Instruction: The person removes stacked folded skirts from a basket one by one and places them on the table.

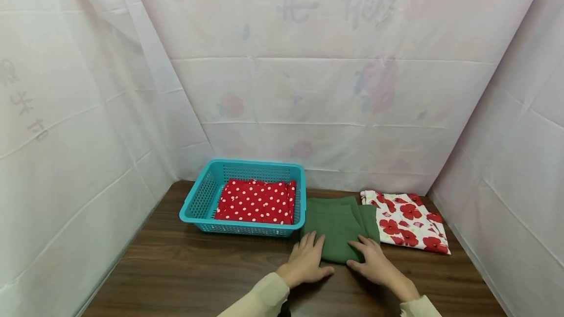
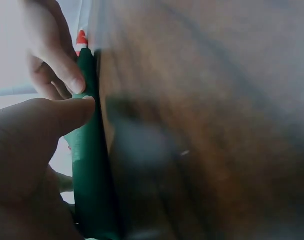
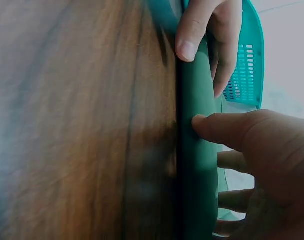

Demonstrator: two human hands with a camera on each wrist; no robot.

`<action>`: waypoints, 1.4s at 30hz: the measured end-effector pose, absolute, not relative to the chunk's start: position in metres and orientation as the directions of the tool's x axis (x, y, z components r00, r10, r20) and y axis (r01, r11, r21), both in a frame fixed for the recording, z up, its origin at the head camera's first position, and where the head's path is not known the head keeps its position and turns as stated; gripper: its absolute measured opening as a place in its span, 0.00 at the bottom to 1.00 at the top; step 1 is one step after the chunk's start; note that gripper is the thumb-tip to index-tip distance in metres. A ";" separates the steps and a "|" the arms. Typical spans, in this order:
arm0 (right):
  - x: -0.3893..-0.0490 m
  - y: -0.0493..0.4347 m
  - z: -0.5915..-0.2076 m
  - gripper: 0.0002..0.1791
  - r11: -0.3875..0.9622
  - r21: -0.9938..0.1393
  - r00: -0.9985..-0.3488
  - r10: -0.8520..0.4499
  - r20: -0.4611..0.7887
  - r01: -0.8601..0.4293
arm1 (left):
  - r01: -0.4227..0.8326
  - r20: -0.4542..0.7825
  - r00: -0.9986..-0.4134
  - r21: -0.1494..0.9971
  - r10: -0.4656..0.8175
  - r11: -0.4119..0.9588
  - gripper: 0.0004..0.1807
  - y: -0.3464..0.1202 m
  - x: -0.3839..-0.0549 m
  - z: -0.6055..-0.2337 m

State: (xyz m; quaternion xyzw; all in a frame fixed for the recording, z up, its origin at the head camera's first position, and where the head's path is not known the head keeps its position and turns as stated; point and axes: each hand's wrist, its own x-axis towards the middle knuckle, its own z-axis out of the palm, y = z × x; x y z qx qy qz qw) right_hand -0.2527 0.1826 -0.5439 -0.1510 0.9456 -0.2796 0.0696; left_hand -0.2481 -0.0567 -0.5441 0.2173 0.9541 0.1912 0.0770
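Observation:
A folded green cloth (image 1: 335, 226) lies flat on the wooden table, to the right of the basket. My left hand (image 1: 307, 262) rests at its near left corner with fingers spread and the thumb pointing right. At the near right edge, my right hand (image 1: 375, 264) touches the cloth, its fingers reaching over the top. Both wrist views show the thumbs against the thick rounded near fold of the green cloth (image 3: 198, 165). Beyond the right hand is a white cloth with red flowers (image 1: 410, 221), partly covered by the green one.
A turquoise plastic basket (image 1: 244, 229) stands on the left, holding a folded red cloth with white dots (image 1: 257, 202). Pale printed curtains (image 1: 308, 92) close off the table's (image 1: 185, 268) back and both sides.

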 end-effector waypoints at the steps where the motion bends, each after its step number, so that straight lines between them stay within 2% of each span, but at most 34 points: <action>1: -0.255 0.181 -0.543 0.31 0.800 -0.547 -0.945 -0.324 -0.049 -0.246 | 0.379 -0.071 -0.895 0.400 0.440 0.834 0.48 -0.056 -0.251 -0.544; 7: -0.269 0.173 -0.543 0.29 0.799 -0.544 -0.942 -0.331 -0.044 -0.256 | 0.352 -0.085 -0.906 0.399 0.416 0.847 0.46 -0.058 -0.268 -0.544; 18: -0.278 0.163 -0.543 0.26 0.789 -0.555 -0.937 -0.347 -0.049 -0.263 | 0.435 -0.056 -0.887 0.235 0.458 0.869 0.39 -0.052 -0.265 -0.538; 23: -0.282 0.173 -0.542 0.21 0.767 -0.569 -0.944 -0.327 0.050 -0.295 | 0.423 -0.073 -0.888 0.257 0.453 0.869 0.37 -0.053 -0.267 -0.535; 27: -0.287 0.186 -0.543 0.15 0.759 -0.587 -0.959 -0.208 0.192 -0.282 | 0.429 -0.045 -0.889 0.272 0.456 0.861 0.35 -0.055 -0.267 -0.535; 31: -0.291 0.200 -0.545 0.13 0.759 -0.601 -0.957 -0.100 0.272 -0.250 | 0.431 -0.021 -0.888 0.310 0.459 0.847 0.34 -0.055 -0.268 -0.535; 36: -0.294 0.215 -0.550 0.18 0.802 -0.556 -0.964 -0.085 0.253 -0.217 | 0.413 -0.052 -0.883 0.390 0.467 0.823 0.37 -0.055 -0.274 -0.535; 42: -0.293 0.227 -0.551 0.22 0.853 -0.483 -0.979 -0.155 0.132 -0.200 | 0.393 -0.090 -0.877 0.428 0.471 0.814 0.40 -0.057 -0.278 -0.536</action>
